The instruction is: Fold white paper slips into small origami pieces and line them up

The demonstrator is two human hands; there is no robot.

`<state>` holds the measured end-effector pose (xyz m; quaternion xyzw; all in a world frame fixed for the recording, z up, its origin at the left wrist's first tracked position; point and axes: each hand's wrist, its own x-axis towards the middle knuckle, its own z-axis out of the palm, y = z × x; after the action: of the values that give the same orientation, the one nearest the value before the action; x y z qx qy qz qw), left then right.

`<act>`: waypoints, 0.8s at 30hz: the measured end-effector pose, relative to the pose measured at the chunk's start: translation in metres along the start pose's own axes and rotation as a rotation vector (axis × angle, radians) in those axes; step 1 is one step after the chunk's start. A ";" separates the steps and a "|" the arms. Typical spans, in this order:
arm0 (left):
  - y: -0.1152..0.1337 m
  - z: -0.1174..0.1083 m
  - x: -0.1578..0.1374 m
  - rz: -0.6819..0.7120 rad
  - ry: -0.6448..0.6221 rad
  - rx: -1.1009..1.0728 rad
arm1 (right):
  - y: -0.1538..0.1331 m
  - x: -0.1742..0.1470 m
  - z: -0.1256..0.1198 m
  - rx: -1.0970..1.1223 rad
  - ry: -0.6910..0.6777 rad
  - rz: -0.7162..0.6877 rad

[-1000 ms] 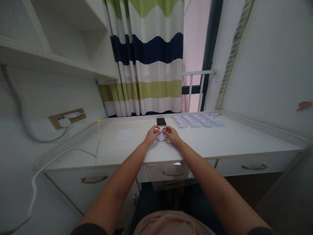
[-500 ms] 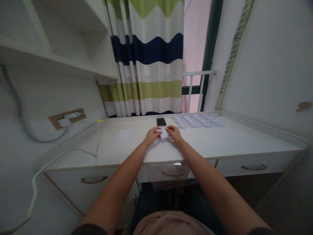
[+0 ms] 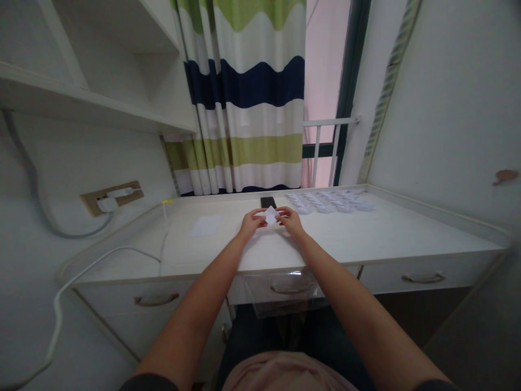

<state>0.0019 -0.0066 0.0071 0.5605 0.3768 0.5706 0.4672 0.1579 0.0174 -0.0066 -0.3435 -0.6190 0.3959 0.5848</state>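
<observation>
Between my hands, just above the white desk, is a small piece of folded white paper [image 3: 271, 215], turned so it looks like a diamond. My left hand [image 3: 253, 221] pinches its left corner, and my right hand [image 3: 290, 220] grips its right corner. Right behind the paper lies a dark phone [image 3: 267, 202], partly covered by it. Rows of several folded white paper pieces [image 3: 325, 201] sit at the back of the desk, to the right of my hands. Some flat white paper [image 3: 204, 225] lies to the left.
The white desk [image 3: 391, 228] has drawers below its front edge, and a clear plastic sheet [image 3: 277, 298] hangs there. A white cable [image 3: 101, 254] crosses the left side toward a wall socket [image 3: 112, 198]. A striped curtain [image 3: 260, 119] hangs behind the desk, and a shelf [image 3: 101, 108] juts out upper left.
The folded paper has been turned from a squarish position to a diamond and raised slightly, now hiding the phone's lower part. Both hands have shifted a little with it.
</observation>
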 end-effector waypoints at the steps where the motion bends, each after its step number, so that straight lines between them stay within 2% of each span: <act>1: 0.000 0.000 0.000 0.000 -0.001 -0.006 | -0.001 0.000 0.000 -0.001 0.003 -0.002; 7: -0.002 -0.002 0.003 0.002 0.021 -0.020 | -0.006 -0.005 0.001 0.043 -0.005 0.018; 13: -0.004 -0.002 0.004 0.006 0.014 -0.034 | -0.006 -0.006 0.002 0.119 -0.099 0.125; 20: -0.002 -0.001 0.002 -0.019 -0.008 -0.055 | -0.001 -0.002 0.002 0.112 -0.038 0.118; 24: -0.002 -0.002 0.002 -0.014 0.006 -0.058 | -0.003 -0.004 0.000 0.125 -0.064 0.130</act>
<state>0.0005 -0.0043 0.0059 0.5422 0.3655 0.5796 0.4863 0.1578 0.0127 -0.0058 -0.3331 -0.5880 0.4816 0.5580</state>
